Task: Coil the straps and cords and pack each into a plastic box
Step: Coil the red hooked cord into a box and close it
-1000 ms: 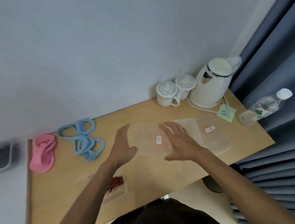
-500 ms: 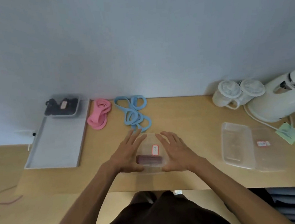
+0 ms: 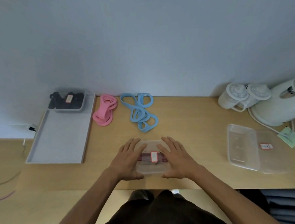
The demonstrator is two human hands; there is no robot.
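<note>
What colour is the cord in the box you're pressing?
The cord is red, seen through the clear lid in the head view.

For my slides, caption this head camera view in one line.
Left hand and right hand press a lidded box of red cord; pink strap and blue strap lie beyond.

Red-bordered label on box lid: writing illegible

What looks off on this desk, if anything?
Nothing spilled or damaged. The blue strap sprawls in tangled loops on the desk, the pink strap bunched beside it, both unboxed. A thin cord lies on the floor at left.
</note>
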